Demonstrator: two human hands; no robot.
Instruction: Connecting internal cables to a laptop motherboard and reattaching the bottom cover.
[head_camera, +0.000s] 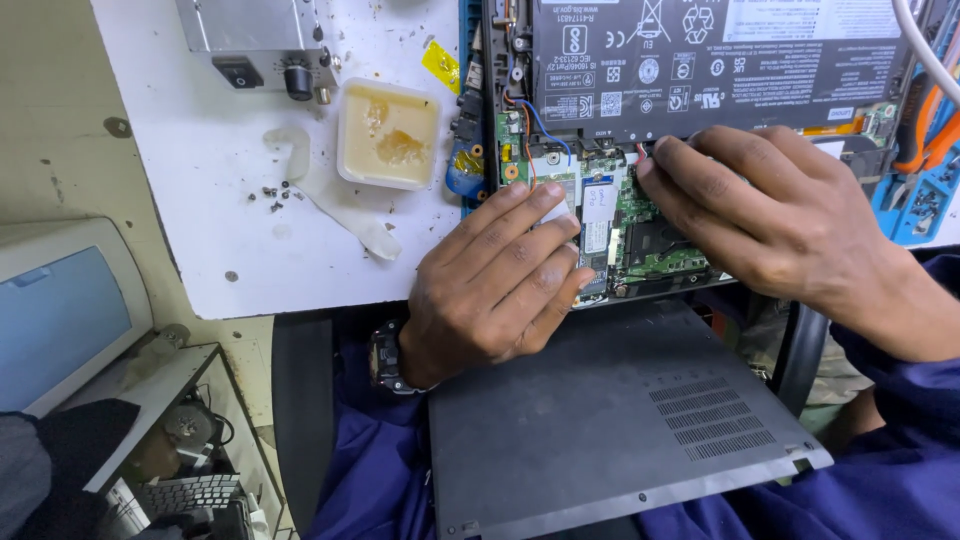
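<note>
The left hand (495, 285) is lying palm down with its fingers loosely curled and close together, the fingertips pressing on the near edge of an opened laptop (600, 150), right beside a small white-labelled card (598, 218) seated in the green circuit board (655, 235); it is gripping nothing, only resting on the board. A dark wristwatch (386, 358) is showing at its wrist. The right hand (765, 215) is reaching in from the opposite side, fingers nearly straight and bunched, their tips pushing down near a red and black cable connector just beyond the board; whether anything is pinched under those fingertips cannot be told. The laptop is lying upside down with its bottom cover off, so a large black battery (715, 60) covered in printed labels is sitting just beyond both hands, and thin red and blue wires are running along the board ahead of the left fingertips. The removed grey bottom cover (610, 420), with vent slots, is resting on the person's lap directly below both wrists. Out past the left hand, on the white worktable (200, 200), a shallow square tub (388, 133) of yellowish paste is standing, with a scatter of tiny screws (275, 193) further out. Orange-handled pliers (925, 140) are lying beyond the right hand.
</note>
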